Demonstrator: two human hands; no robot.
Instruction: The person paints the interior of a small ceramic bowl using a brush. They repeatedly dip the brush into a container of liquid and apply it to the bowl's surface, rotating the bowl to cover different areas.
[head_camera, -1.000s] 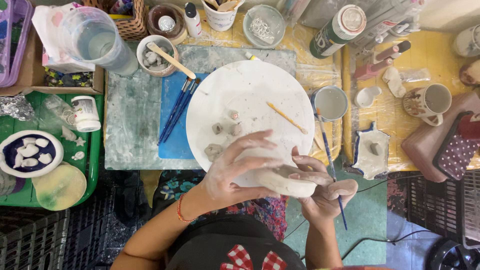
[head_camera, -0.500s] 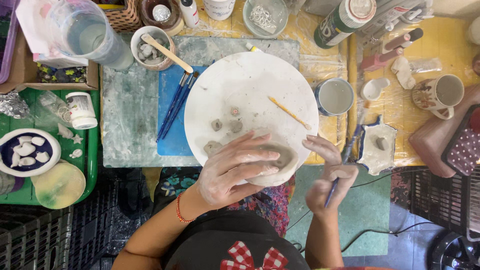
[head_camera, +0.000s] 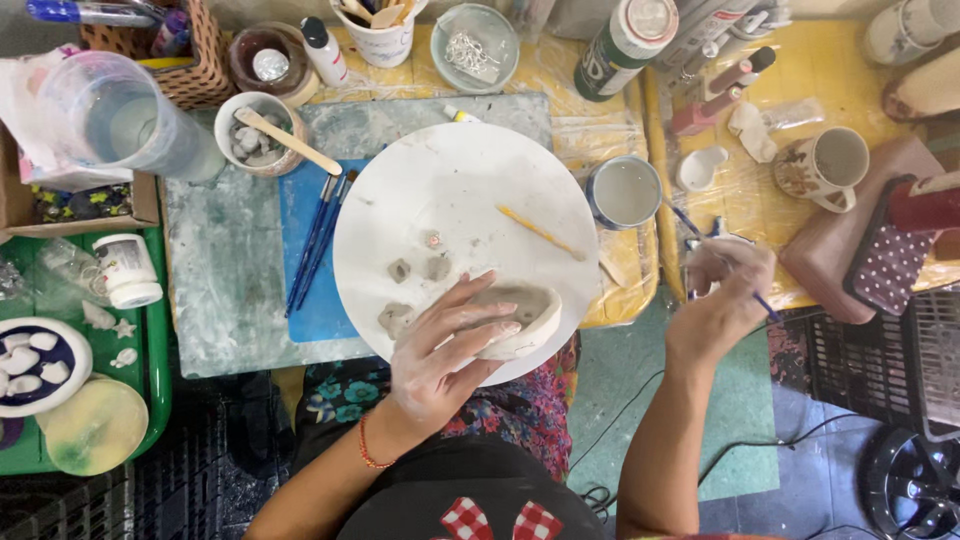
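The left hand (head_camera: 440, 350) lies flat with its fingers spread over a small oval clay dish (head_camera: 520, 318), the grip loose on top of it rather than closed around it, fingertips dusted white. The dish sits on the near edge of a large round white board (head_camera: 440, 190), which overhangs the table's near edge above the person's lap. Just beside the hand on the board lie a few small grey clay lumps (head_camera: 400, 270), and farther across it a thin wooden stick (head_camera: 538, 230). The right hand (head_camera: 720, 295) is well apart, out past the table's right side, its grip pinched together on a thin blue-handled brush (head_camera: 700, 235) whose tip points toward a small cup of pale liquid (head_camera: 623, 192) standing just off the board's right rim. To the left of the board a blue mat (head_camera: 310, 290) carries two blue brushes (head_camera: 318, 240) laid side by side, and at the mat's far corner stands a small bowl (head_camera: 258, 135) with grey bits and a wooden spatula resting across it. A clear plastic jug (head_camera: 120, 120) stands near the table's far left corner. Toward the right edge, on yellow sheeting, a mug (head_camera: 830, 165) stands upright.
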